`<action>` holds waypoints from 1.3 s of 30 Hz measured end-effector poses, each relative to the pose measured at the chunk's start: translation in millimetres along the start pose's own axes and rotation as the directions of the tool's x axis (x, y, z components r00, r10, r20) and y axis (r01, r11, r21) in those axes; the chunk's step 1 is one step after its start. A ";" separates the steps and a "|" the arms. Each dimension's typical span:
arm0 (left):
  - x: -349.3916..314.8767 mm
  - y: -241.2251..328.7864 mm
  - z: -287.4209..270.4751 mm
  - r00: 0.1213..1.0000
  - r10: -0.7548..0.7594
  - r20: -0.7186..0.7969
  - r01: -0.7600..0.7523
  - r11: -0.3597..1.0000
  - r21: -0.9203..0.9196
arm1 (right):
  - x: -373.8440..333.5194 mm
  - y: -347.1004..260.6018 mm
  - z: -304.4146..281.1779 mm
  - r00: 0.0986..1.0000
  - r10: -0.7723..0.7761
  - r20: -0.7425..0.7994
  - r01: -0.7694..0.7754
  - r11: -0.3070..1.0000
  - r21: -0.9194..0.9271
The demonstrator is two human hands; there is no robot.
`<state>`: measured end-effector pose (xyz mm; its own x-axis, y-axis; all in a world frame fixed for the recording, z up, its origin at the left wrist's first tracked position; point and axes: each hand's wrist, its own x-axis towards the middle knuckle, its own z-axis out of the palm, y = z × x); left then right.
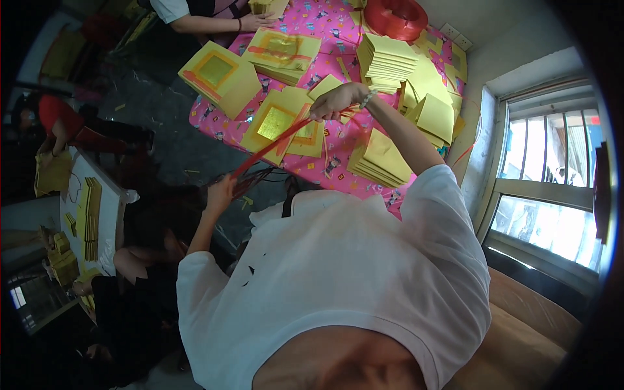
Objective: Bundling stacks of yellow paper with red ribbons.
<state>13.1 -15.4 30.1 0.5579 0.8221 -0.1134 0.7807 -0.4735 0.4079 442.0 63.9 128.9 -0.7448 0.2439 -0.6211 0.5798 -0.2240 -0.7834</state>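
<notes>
A bundle of red plastic strands (270, 147) is stretched slantwise between my two hands. My right hand (338, 103) is closed around its upper end, above the table, with a few loose strands trailing beyond the fingers. Lower and to the left, off the table's edge, my left hand (221, 194) grips the other end, and more strands hang below it. Under the bundle lie yellow paper sheets (265, 151) bearing orange-bordered gold foil squares. Close to my right forearm stands a folded yellow paper stack (380, 158).
The table has a pink patterned cloth (218, 127). Further yellow stacks (388, 60) and a large red roll (396, 18) occupy its far right. A person's hand (259, 21) rests at the far edge. Other people work around a white table (112, 188) at left. A barred window (546, 153) is at right.
</notes>
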 end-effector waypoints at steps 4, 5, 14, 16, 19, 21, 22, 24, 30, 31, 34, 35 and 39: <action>20.5 42.2 -15.8 0.955 0.296 -0.015 -0.291 0.947 0.134 | 12.9 -14.7 18.4 0.986 0.052 -0.161 -0.078 0.984 -0.159; 36.0 60.8 -19.8 0.950 0.304 -0.070 -0.305 0.952 -0.010 | 17.2 -20.1 22.4 0.985 0.036 -0.166 -0.064 0.984 -0.166; 107.6 165.8 -18.0 0.958 0.270 -0.091 -0.283 0.938 -0.198 | 2.8 -41.7 32.1 0.994 0.046 -0.099 -0.061 0.986 -0.158; 100.0 156.6 -26.4 0.973 0.225 -0.054 -0.230 0.962 -0.145 | -14.0 -13.0 18.2 0.987 0.018 -0.159 -0.047 0.984 -0.174; 86.7 122.1 -14.0 0.984 0.156 -0.090 -0.172 0.963 -0.206 | -43.1 -9.7 11.8 0.969 0.137 -0.206 -0.169 0.975 -0.143; 78.8 121.7 -15.4 0.988 0.152 -0.025 -0.154 0.968 -0.197 | -53.4 -16.6 14.9 0.959 0.182 -0.216 -0.214 0.968 -0.132; 79.5 117.9 -10.6 0.989 0.148 -0.023 -0.149 0.969 -0.194 | -50.7 -12.3 14.5 0.961 0.178 -0.212 -0.209 0.969 -0.133; 80.3 111.9 -0.8 0.981 0.189 -0.051 -0.196 0.944 -0.266 | -42.7 -4.8 16.9 0.952 0.060 -0.299 -0.104 0.986 -0.134; 80.4 127.7 -27.8 0.988 0.148 0.034 -0.129 0.936 -0.329 | -61.2 -19.7 18.8 0.965 0.066 -0.253 -0.103 0.985 -0.136; 80.6 128.7 -29.6 0.987 0.160 0.021 -0.145 0.936 -0.322 | -65.8 -21.4 20.8 0.962 0.037 -0.270 -0.084 0.983 -0.164; 76.2 136.1 -38.3 0.989 0.148 0.018 -0.136 0.944 -0.301 | -75.5 -31.2 27.8 0.954 -0.005 -0.301 -0.065 0.972 -0.224; 75.1 138.0 -39.5 0.990 0.137 0.034 -0.122 0.951 -0.285 | -78.0 -33.3 31.1 0.946 -0.004 -0.324 -0.087 0.960 -0.268; 86.8 140.2 -47.1 0.922 0.375 0.096 -0.335 0.897 -0.287 | -76.2 -43.1 38.6 0.947 -0.021 -0.320 -0.117 0.907 -0.405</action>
<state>157.7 4.5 120.1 0.8341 0.5502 -0.0388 0.4329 -0.6096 0.6641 461.0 18.6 210.9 -0.6120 0.5376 -0.5801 0.7466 0.1506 -0.6481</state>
